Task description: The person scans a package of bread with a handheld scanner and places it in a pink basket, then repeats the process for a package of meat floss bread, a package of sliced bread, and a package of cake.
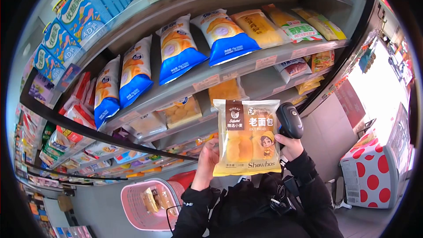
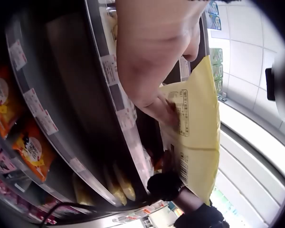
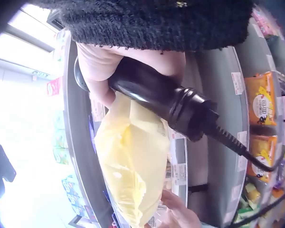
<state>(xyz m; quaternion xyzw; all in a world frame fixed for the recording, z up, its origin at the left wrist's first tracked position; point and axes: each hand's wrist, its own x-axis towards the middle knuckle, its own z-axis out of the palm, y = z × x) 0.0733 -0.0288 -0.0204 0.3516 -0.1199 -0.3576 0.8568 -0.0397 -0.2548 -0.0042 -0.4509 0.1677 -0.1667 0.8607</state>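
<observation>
A yellow bag of bread (image 1: 251,150) is held up in front of the shelves, its printed front facing the head camera. My left hand (image 1: 205,163) holds the bag by its left side. In the left wrist view, the fingers of that hand (image 2: 154,57) lie against the bag's printed back (image 2: 199,137). My right hand (image 1: 289,146) grips a black barcode scanner (image 1: 292,121), with the thumb at the bag's right edge. The right wrist view shows the scanner's handle (image 3: 147,88) inside the curled hand (image 3: 97,69), with a coiled cord running from its end.
Bread bags with blue bottoms (image 1: 183,50) line the shelf ahead, above a lower shelf with more packs (image 1: 180,110). A pink basket (image 1: 132,209) with packaged items stands on the floor at lower left. At right is a white box with red dots (image 1: 370,176).
</observation>
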